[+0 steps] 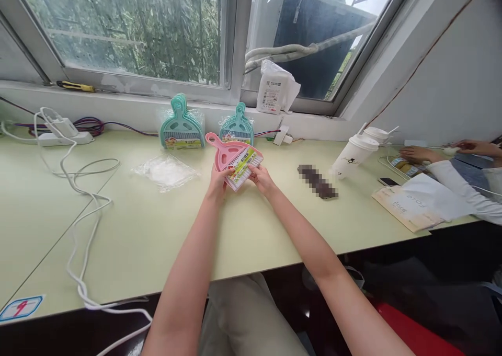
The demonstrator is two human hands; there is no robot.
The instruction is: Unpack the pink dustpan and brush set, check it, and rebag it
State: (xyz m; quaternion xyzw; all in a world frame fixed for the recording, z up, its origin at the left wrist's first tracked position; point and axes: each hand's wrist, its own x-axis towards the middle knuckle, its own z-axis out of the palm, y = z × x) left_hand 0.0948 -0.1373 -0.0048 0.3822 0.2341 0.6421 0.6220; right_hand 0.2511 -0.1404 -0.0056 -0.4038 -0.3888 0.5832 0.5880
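Observation:
Both my hands hold a pink dustpan and brush set (223, 154), tilted, its handle pointing up and to the left. A green and yellow label covers part of its bristles. My left hand (218, 182) grips the lower left side, thumb on the front. On the right edge, my right hand (262, 179) closes with its thumb over the label. Behind it, teal dustpan sets (180, 123) in clear wrap lean against the wall, and more teal sets (239, 119) stand just behind the pink one. A pile of clear plastic bags (165, 172) lies flat to the left.
White cables (84, 188) snake across the table's left side from a power strip (65, 137). White lidded cups (355, 154), a blurred-out dark object (317, 181) and a paper bag (411, 204) are on the right. Another person's hands (415, 154) work at the far right. A screwdriver (76, 86) lies on the sill.

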